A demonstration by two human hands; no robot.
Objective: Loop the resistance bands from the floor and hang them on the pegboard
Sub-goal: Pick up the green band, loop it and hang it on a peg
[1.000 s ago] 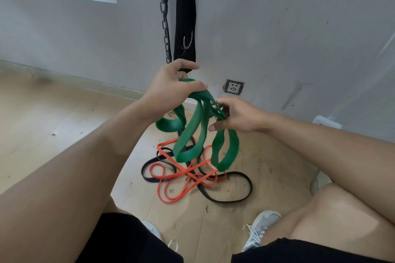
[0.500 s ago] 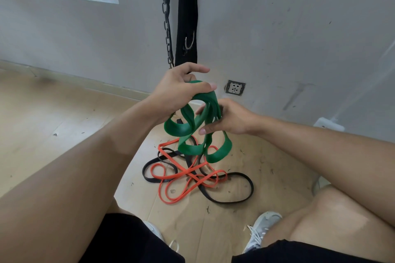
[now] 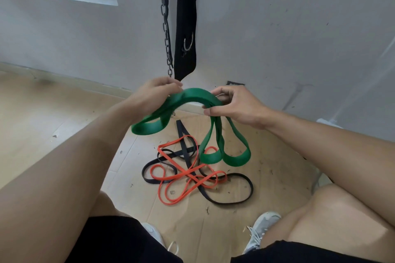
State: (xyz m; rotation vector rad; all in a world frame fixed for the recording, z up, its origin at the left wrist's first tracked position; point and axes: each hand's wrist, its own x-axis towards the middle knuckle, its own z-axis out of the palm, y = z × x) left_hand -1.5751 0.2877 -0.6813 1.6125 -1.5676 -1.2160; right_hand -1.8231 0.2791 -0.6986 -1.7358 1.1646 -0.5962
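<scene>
Floor (image 3: 64, 117) holds one orange band (image 3: 181, 177), one black band (image 3: 235, 198); both hands grip one green band (image 3: 196, 95).

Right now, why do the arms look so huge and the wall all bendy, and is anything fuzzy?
Head view: the wide-angle lens swells the near forearms and bows the wall's base near the edges. Light is soft and even, with no glare. The left hand, right hand and green band look slightly soft; the orange band and black band on the floor are clearer.

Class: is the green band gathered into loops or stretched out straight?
Gathered: the green band arches between both hands, loops hanging at each end.
</scene>
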